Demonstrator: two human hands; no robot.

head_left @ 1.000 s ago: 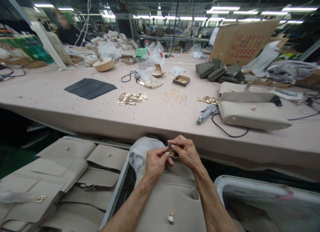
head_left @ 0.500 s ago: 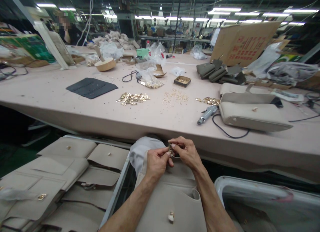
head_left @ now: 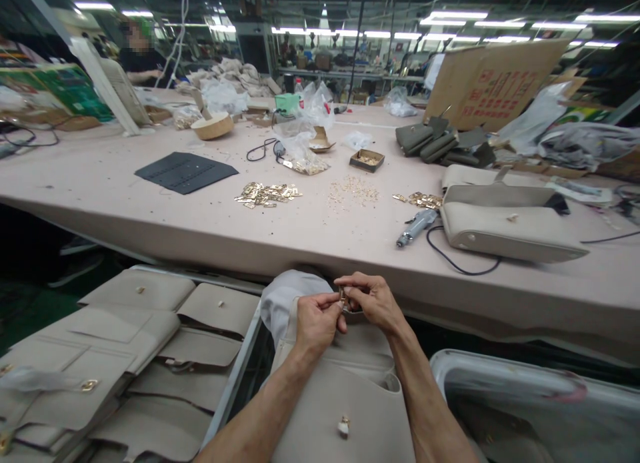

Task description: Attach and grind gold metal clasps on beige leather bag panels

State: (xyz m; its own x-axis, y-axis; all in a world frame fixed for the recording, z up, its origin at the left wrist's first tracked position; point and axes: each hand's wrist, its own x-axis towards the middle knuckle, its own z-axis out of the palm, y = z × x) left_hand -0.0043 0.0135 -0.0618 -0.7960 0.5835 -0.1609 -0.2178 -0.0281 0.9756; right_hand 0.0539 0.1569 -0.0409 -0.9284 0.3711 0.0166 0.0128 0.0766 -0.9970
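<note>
On my lap lies a beige bag (head_left: 350, 390) with a metal turn-lock (head_left: 343, 426) on its front. My left hand (head_left: 319, 320) and my right hand (head_left: 371, 300) meet at the bag's far end. Between their fingertips is a small gold metal clasp plate (head_left: 343, 295), mostly hidden by the fingers. Both hands pinch it, the left from the side and below, the right from above. The edge of the bag's flap seems to lie under the plate, but its exact fit cannot be made out.
Ahead, the table (head_left: 200, 226) carries a pile of gold clasp plates (head_left: 267, 194), scattered small parts (head_left: 353, 191), an electric screwdriver (head_left: 417, 228) and another beige bag (head_left: 510, 220). Beige bags (head_left: 125, 336) fill a cart at left. A white tub (head_left: 530, 370) stands at right.
Both hands keep their pinch on the clasp plate, with slight finger shifts. The view has moved a little. In the background, a person at left has lowered an arm.
</note>
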